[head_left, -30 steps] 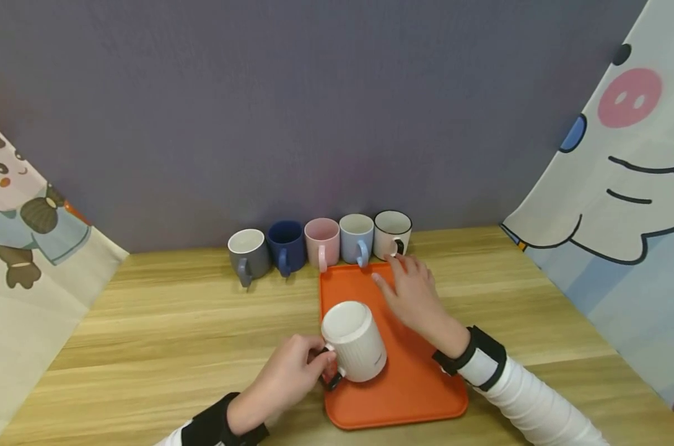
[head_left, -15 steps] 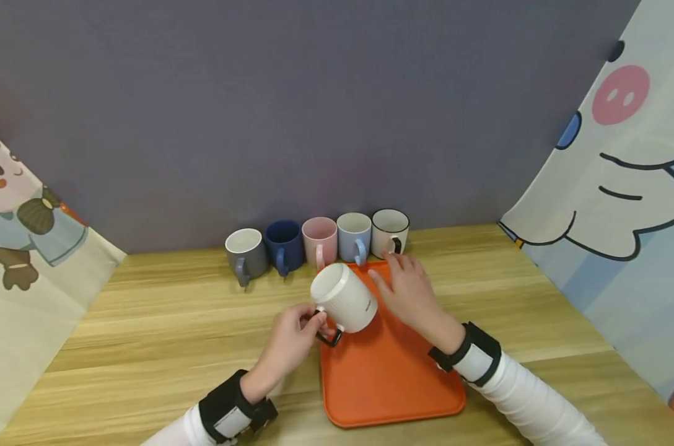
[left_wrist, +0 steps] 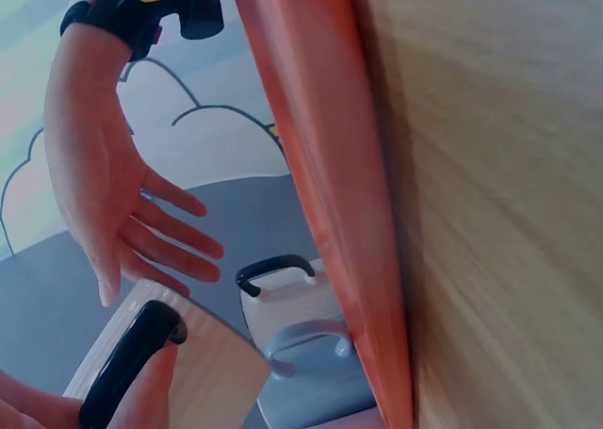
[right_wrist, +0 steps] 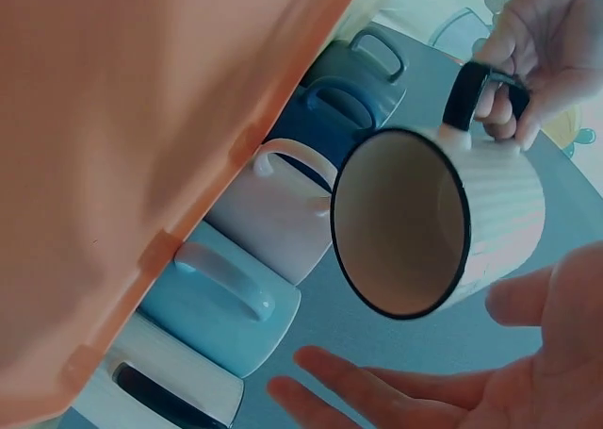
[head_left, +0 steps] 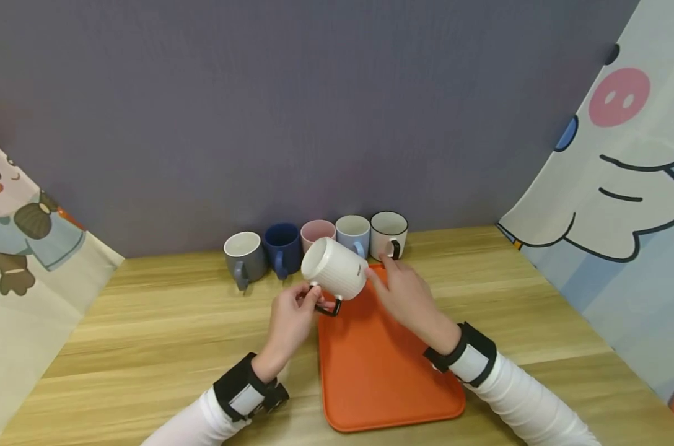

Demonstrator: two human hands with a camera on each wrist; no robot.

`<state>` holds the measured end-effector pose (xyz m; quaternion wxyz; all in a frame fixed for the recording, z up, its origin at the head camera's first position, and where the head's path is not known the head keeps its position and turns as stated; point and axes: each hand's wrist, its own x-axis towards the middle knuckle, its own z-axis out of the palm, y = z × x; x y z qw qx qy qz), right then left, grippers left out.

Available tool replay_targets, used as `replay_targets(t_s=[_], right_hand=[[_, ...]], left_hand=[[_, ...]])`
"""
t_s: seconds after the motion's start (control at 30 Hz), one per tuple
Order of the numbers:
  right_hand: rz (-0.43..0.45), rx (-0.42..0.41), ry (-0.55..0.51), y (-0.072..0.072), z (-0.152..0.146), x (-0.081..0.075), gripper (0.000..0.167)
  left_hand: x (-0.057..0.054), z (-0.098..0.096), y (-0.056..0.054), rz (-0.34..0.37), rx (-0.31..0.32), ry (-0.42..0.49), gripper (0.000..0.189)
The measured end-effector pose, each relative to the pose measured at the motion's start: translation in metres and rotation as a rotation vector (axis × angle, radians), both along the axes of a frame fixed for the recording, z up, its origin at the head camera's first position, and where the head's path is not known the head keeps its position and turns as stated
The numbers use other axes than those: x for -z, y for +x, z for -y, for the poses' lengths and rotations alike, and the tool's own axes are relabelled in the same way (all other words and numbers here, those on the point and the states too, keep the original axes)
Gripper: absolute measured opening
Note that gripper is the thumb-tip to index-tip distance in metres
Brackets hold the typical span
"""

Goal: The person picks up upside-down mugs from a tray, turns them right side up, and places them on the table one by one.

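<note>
My left hand (head_left: 292,313) pinches the black handle of a white ribbed mug (head_left: 337,269). The mug is tipped over above the orange tray (head_left: 393,384), its base toward the upper left. In the right wrist view, its black-rimmed mouth faces the camera and looks hollow. My right hand (head_left: 412,303) hovers over the tray's far right part with fingers extended, holding nothing. Its thumb is close to the mug's side; I cannot tell whether they touch. Behind it stands an upright white mug (head_left: 383,238) with a black rim and handle.
Along the back wall stand more upright mugs: grey (head_left: 248,260), dark blue (head_left: 281,251), pink (head_left: 318,230) and light blue (head_left: 352,230), handles toward me. The held mug partly hides the pink and light blue ones. Printed cloths (head_left: 621,186) hang at both sides of the wooden table (head_left: 175,347).
My left hand has lifted the white mug off the tray area, up and away toward the row of mugs, tipping it further. My right hand has stayed almost in place.
</note>
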<state>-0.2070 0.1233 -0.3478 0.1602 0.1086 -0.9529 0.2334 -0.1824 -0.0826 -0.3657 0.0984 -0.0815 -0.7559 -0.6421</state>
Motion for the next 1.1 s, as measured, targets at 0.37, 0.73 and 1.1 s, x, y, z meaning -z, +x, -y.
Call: replay_targets(t_s=[0.37,0.73,1.1], right_hand=[[-0.002,0.002,0.006,0.001,0.006,-0.004,0.06],[-0.034,-0.033,0.027,0.0,0.014,-0.003,0.041],[-0.063,-0.045,0.027,-0.003,0.019,-0.006,0.038]], left_hand=[[-0.002,-0.013,-0.011,-0.042,-0.019,0.162,0.018],[-0.006,-0.025,-0.02,-0.129,-0.051,0.287,0.019],[-0.015,-0.042,-0.027,-0.167,-0.062,0.355,0.02]])
